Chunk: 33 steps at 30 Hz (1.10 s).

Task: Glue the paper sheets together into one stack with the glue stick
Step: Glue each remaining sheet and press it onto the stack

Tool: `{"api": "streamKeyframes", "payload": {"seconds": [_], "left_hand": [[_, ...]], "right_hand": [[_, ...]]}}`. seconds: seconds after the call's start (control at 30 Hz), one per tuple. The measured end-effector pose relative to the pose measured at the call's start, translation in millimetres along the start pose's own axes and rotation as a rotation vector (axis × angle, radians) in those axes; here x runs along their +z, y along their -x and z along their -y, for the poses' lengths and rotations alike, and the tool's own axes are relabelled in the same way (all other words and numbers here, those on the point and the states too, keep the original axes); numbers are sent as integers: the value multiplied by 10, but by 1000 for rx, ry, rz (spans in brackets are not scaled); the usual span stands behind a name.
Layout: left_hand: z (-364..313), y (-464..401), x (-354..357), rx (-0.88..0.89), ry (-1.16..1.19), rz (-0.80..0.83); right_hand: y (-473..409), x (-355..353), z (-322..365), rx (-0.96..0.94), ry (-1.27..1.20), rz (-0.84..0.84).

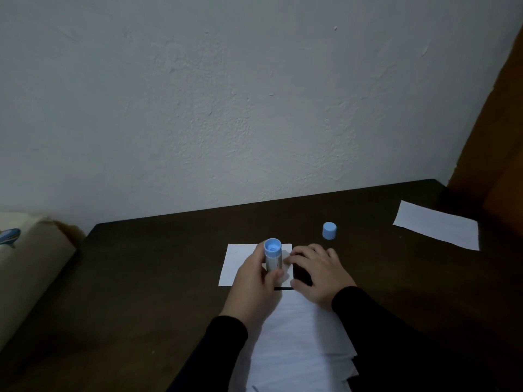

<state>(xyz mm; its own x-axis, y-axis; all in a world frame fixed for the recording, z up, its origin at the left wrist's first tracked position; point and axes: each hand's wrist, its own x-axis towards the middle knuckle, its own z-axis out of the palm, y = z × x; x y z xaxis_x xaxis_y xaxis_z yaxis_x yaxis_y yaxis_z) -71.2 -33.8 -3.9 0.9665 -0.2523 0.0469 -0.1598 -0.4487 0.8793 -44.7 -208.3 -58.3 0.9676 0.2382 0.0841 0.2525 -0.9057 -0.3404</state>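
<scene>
Closest to the near edge of the dark worktop [147, 278] lies a loose pile of white paper sheets [302, 343], running between two black sleeves toward the middle. Just beyond it a single white sheet [235, 264] lies flat, squared roughly to the far edge, and both hands work over it. The left hand [254, 284] curls its fingers and thumb round the glue stick [273, 257], gripping the silvery barrel low down. The stick stands nearly upright, long axis vertical, its blue end facing up toward the viewer, the other end hidden behind the hand, down at the sheet. Just beside it, the right hand [319, 274] lies palm down with fingers loosely spread, fingertips reaching the sheet's right edge next to the stick, holding nothing. The blue cap [329, 230] stands on its own farther back, apart from both hands, beyond the right one. Well away, near the far right corner, another white sheet [437, 224] lies flat by itself.
</scene>
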Motion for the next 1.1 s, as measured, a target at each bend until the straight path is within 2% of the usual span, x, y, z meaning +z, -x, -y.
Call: {"api": "streamKeyframes", "payload": {"seconds": [0.27, 0.87, 1.1], "left_hand": [[212, -69, -331, -115, -145, -67], [379, -43, -613, -204, -147, -233], [342, -14, -673, -258, 146, -524]], "right_hand": [[1, 5, -7, 3, 9, 39], [2, -25, 61, 51, -23, 102], [2, -21, 75, 47, 3, 68]]}}
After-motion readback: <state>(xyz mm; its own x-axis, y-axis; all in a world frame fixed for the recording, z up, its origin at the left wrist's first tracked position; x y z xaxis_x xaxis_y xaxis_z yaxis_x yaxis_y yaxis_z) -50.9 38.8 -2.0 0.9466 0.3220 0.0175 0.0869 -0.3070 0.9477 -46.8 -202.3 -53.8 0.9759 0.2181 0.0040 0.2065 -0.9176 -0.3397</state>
